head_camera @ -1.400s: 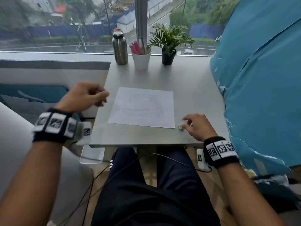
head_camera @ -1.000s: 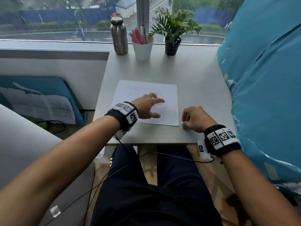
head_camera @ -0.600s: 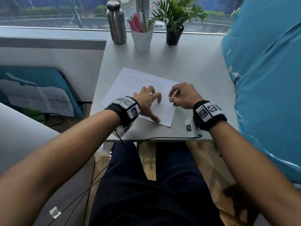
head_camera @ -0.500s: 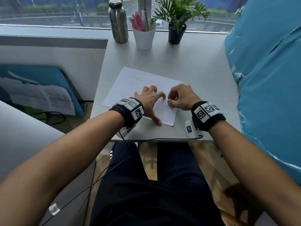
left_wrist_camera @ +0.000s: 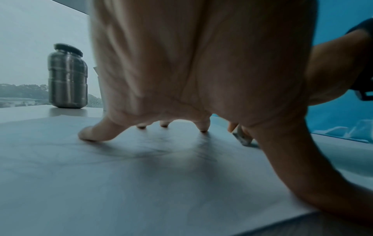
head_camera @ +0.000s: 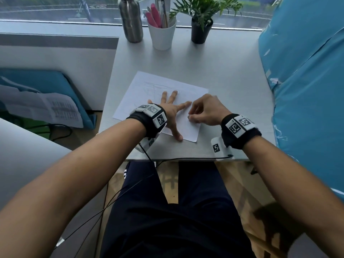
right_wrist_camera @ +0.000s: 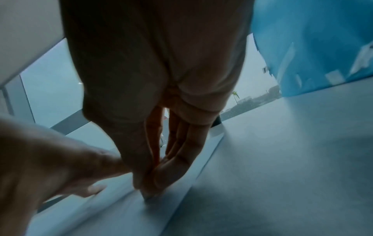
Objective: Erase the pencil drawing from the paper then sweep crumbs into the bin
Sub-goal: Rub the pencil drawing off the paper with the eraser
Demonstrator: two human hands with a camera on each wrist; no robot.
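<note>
A white sheet of paper (head_camera: 149,90) with a faint pencil drawing lies skewed on the grey table (head_camera: 232,75). My left hand (head_camera: 171,108) lies on it with fingers spread, fingertips (left_wrist_camera: 88,135) pressing the paper (left_wrist_camera: 141,183) down. My right hand (head_camera: 202,110) is just to its right over the sheet's near right part, thumb and fingers pinching a small grey-white eraser (left_wrist_camera: 243,139) whose tip touches the paper (right_wrist_camera: 125,220). In the right wrist view the eraser (right_wrist_camera: 150,195) barely shows below the pinched fingertips. No bin is in view.
At the table's far edge stand a steel bottle (head_camera: 130,19), a white cup of pens (head_camera: 162,34) and a potted plant (head_camera: 200,28). A blue covered bulk (head_camera: 307,90) rises along the right side. Papers and a blue folder (head_camera: 46,101) lie on the floor at left.
My left hand came from the table's left edge onto the paper and spread flat. My right hand picked up the eraser near the sheet's right corner and brought it onto the paper.
</note>
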